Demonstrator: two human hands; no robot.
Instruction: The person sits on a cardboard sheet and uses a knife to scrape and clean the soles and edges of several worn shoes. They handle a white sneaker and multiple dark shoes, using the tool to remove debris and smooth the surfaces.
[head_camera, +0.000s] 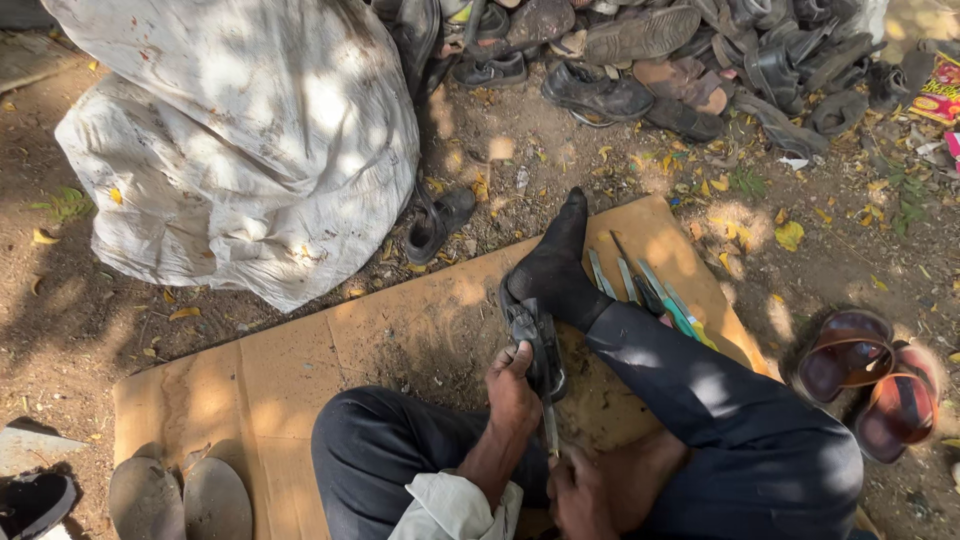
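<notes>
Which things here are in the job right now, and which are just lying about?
In hand:
- left hand gripping the dark shoe piece
- right hand on a thin metal tool
- socked foot pinning the piece

Lying about:
- spare tools on the cardboard
- white sack
- heap of old shoes
- brown sandals

A shoe piece (535, 345) is lying on the cardboard sheet (400, 330), tools (650, 290) resting to its right, a stuffed sack (240, 140) sitting behind, sandals (875, 385) lying far right.
</notes>
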